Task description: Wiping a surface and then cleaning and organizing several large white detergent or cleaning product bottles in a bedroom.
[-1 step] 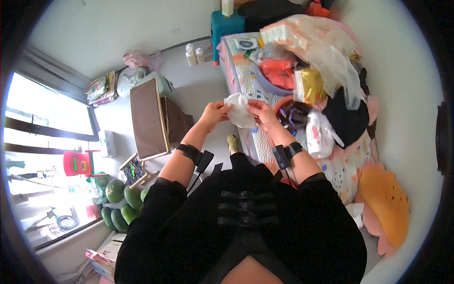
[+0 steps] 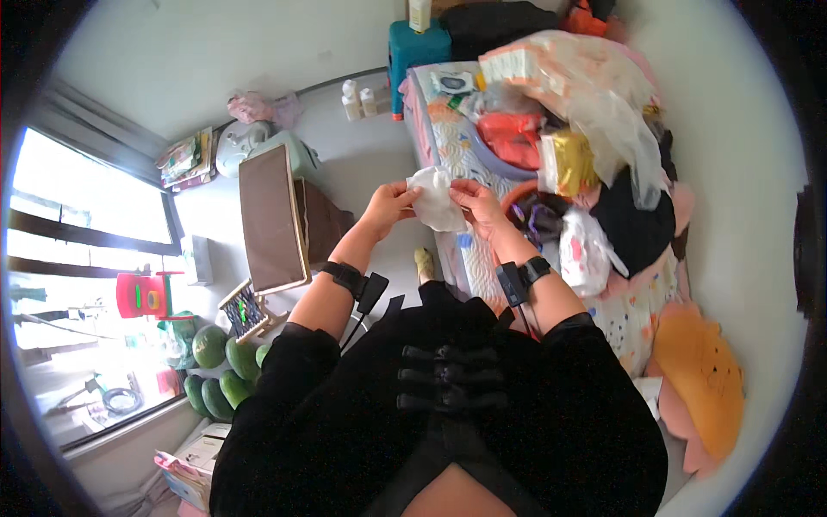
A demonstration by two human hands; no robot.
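Note:
Both of my hands hold a small, soft white piece (image 2: 438, 207) that looks like cloth or tissue, out in front of my body. My left hand (image 2: 389, 209) pinches its left edge between thumb and fingers. On its right edge, my right hand (image 2: 478, 207) pinches it near the top. The piece hangs down a little between them, with a rumpled bit at its upper edge. Its exact kind I cannot make out. Beneath and beside my right hand lies the patterned bed cover (image 2: 469, 254).
On the bed are a purple basin (image 2: 495, 164) with red packages, an orange-rimmed basin (image 2: 517, 189), a gold pack (image 2: 573, 164), plastic bags (image 2: 586, 254) and a yellow plush toy (image 2: 702, 362). Left stand a brown folding table (image 2: 271, 220) and several watermelons (image 2: 209, 347). A teal stool (image 2: 418, 47) stands beyond.
The view has shifted very slightly, so the bed and its things sit a little lower and further right. Both hands keep the same pinch on the white piece.

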